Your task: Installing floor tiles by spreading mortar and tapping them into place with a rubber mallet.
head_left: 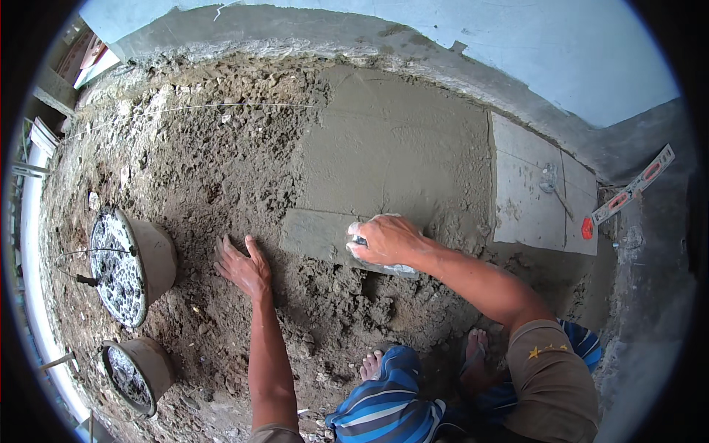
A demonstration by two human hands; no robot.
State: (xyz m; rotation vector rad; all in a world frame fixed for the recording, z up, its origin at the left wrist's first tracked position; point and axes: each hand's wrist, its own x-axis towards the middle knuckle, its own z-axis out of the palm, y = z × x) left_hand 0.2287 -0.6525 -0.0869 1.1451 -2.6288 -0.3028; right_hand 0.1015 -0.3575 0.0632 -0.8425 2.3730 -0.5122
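Note:
My right hand (380, 240) grips the handle of a flat steel trowel (317, 236), whose long blade lies on the lower edge of a smoothed wet mortar patch (391, 133). My left hand (244, 262) is open, fingers spread over the rough damp soil and mortar crumbs (199, 192) to the left of the blade. Lumpy mortar (362, 310) lies just below the trowel. A thin string (244, 104) runs across the rough ground toward the patch.
Two buckets (148, 273) (151, 369) stand at left. Pale tiles (528, 148) lie right of the mortar, with a small trowel (561, 196) on them. A level (631, 188) leans at the right wall. A blue wall (517, 44) runs along the top. My bare feet (476, 351) are below.

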